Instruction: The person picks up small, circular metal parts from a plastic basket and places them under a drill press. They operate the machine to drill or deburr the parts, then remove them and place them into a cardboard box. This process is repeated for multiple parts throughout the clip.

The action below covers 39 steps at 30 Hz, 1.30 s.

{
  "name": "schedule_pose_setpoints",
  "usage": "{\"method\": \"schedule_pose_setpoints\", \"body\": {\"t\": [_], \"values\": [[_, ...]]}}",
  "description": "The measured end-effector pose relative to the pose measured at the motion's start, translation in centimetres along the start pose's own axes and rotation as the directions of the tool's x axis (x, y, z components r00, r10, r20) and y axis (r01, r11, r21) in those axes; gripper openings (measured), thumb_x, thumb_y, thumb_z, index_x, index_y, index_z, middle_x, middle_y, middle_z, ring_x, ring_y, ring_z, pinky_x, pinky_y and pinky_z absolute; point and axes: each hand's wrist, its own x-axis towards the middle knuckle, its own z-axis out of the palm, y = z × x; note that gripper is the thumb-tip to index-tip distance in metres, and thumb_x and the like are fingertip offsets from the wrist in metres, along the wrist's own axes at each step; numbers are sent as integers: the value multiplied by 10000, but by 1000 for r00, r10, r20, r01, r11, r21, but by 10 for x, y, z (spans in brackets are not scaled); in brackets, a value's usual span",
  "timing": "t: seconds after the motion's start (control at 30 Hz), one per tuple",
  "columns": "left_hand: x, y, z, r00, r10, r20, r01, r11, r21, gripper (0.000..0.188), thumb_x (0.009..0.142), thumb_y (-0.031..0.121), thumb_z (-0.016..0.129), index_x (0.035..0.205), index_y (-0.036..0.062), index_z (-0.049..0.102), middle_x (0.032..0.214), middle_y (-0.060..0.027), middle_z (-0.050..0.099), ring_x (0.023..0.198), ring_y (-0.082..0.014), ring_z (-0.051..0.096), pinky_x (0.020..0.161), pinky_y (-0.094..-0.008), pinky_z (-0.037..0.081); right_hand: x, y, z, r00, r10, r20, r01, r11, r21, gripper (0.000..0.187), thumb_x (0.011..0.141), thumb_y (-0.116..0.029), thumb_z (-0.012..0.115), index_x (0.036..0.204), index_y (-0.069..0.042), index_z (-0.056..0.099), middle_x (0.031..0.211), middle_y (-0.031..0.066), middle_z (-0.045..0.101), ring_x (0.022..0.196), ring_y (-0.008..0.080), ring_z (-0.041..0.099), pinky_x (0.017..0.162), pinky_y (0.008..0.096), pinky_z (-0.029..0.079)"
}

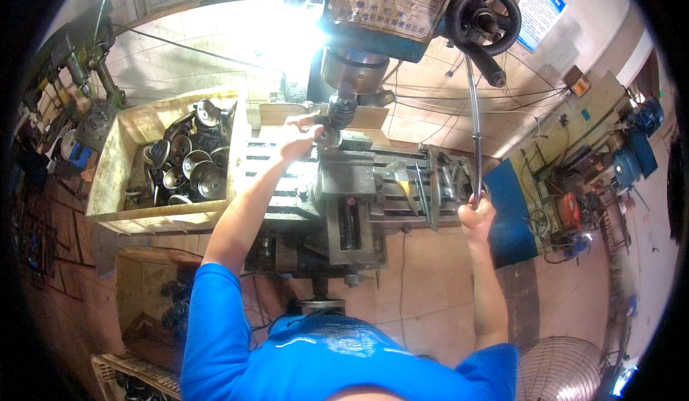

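Observation:
I stand at a drilling machine with a blue head (380, 13). My left hand (298, 137) reaches to the spindle (341, 110) and grips a small round metal part (329, 137) just under the tool. My right hand (475, 213) is closed on the end of a long curved metal lever (474, 114) that rises to the black handwheel (484, 15) on the machine's right side. Below the spindle lies the slotted machine table (402, 186) with a vise (348, 222) on it.
A wooden crate (108, 164) full of several round metal pulley-like parts (188, 161) stands left of the table. Loose tools (423, 186) lie on the table's right part. A blue panel (509, 214), machines and cables stand at the right, a floor fan (560, 369) at lower right.

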Motion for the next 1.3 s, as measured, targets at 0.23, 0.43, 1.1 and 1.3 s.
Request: {"method": "schedule_pose_setpoints", "body": {"t": [0.23, 0.43, 1.1, 1.3], "values": [[3, -6, 2, 997, 50, -58, -49, 998, 33, 427, 758, 202, 677, 1142, 43, 580, 701, -92, 657, 435, -86, 516, 446, -249, 437, 3, 10, 14, 999, -44, -26, 44, 999, -12, 185, 581, -153, 555, 669, -30, 447, 598, -6, 380, 547, 81, 355, 481, 243, 327], [-4, 7, 4, 998, -54, -42, 53, 998, -23, 438, 772, 194, 664, 1172, 51, 561, 654, -79, 639, 414, -82, 503, 402, -253, 417, 10, 30, 29, 994, -76, -73, 76, 997, -1, 184, 593, -156, 552, 664, -25, 444, 596, -4, 382, 545, 78, 346, 484, 233, 328], [-5, 4, 6, 997, -44, -67, 40, 998, -56, 453, 800, 187, 628, 1208, 24, 517, 619, -90, 606, 374, -111, 512, 323, -247, 399, 21, 66, 56, 948, -293, -122, 281, 954, -110, 112, 642, -97, 540, 665, -18, 465, 586, -17, 412, 541, 64, 370, 478, 219, 342], [-7, 7, 7, 997, -63, -46, 60, 996, -70, 435, 793, 191, 630, 1190, 36, 540, 705, -106, 636, 392, -105, 508, 345, -253, 408, -11, -14, -18, 997, 73, -32, -72, 997, 38, 176, 594, -107, 584, 732, -42, 498, 621, -52, 417, 543, 50, 366, 481, 205, 306]]}}
